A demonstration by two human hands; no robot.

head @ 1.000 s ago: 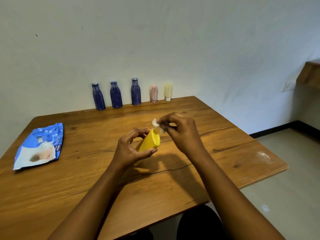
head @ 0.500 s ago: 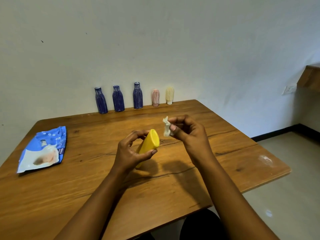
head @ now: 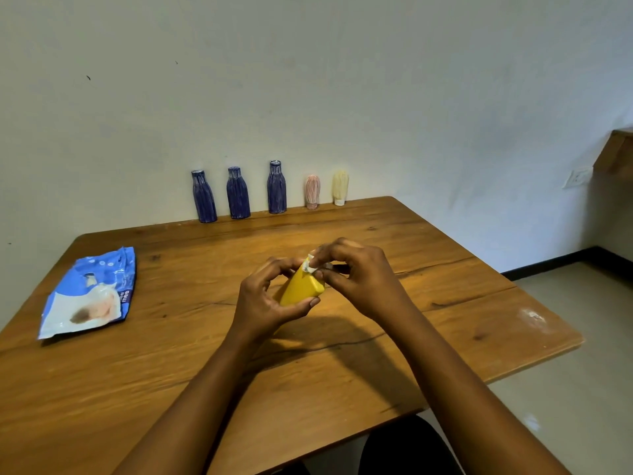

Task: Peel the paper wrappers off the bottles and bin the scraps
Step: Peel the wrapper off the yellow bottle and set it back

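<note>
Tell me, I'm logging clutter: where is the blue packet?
In the head view the blue packet lies flat on the table, far left, well left of the left hand holding the yellow bottle.

Tilted yellow bottle (head: 301, 290) gripped in left hand (head: 262, 303); white paper scrap (head: 311, 267) at its top, pinched by right hand (head: 359, 277); five more bottles (head: 276, 188) upright, well beyond both.
</note>
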